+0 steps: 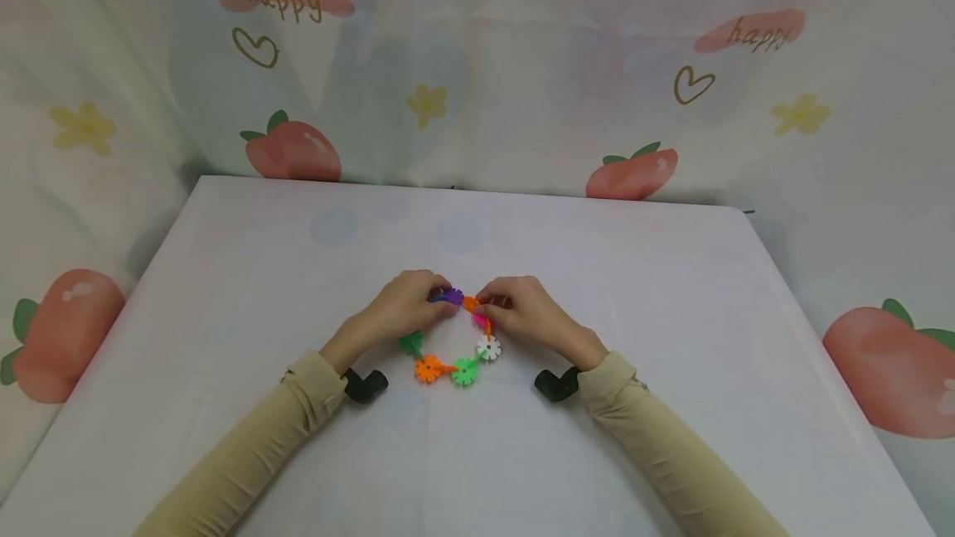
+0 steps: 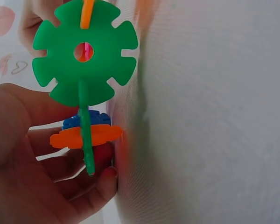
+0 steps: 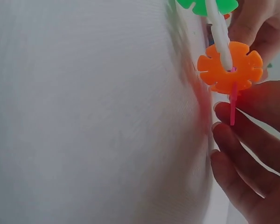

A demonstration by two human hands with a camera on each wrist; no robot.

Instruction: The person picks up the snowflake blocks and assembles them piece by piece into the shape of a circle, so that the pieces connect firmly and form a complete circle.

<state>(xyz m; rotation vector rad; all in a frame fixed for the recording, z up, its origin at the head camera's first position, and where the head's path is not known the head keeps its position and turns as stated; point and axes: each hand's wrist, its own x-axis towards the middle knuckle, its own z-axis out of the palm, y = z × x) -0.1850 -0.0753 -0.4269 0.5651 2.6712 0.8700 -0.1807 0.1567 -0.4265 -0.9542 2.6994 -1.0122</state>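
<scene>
A ring of linked notched plastic discs lies between the hands in the head view. Purple [image 1: 454,297], white [image 1: 488,348], light green [image 1: 464,371] and orange [image 1: 428,368] discs show in it. At the ring's far left, my left hand [image 1: 403,305] pinches it beside the purple disc. The left wrist view has a green disc [image 2: 107,65] in front, with a blue disc [image 2: 86,120] and an orange disc [image 2: 65,138] by those fingers. My right hand [image 1: 533,313] pinches the far right, where a pink disc [image 3: 233,112] meets an orange disc [image 3: 247,65]. Fingertips hide the exact grips.
The ring is on a white-covered table [image 1: 462,471]. A black device [image 1: 366,386] sits under the left wrist, and another black device [image 1: 556,384] under the right. Behind the table hangs a printed curtain [image 1: 507,89] with fruit, flowers and lettering.
</scene>
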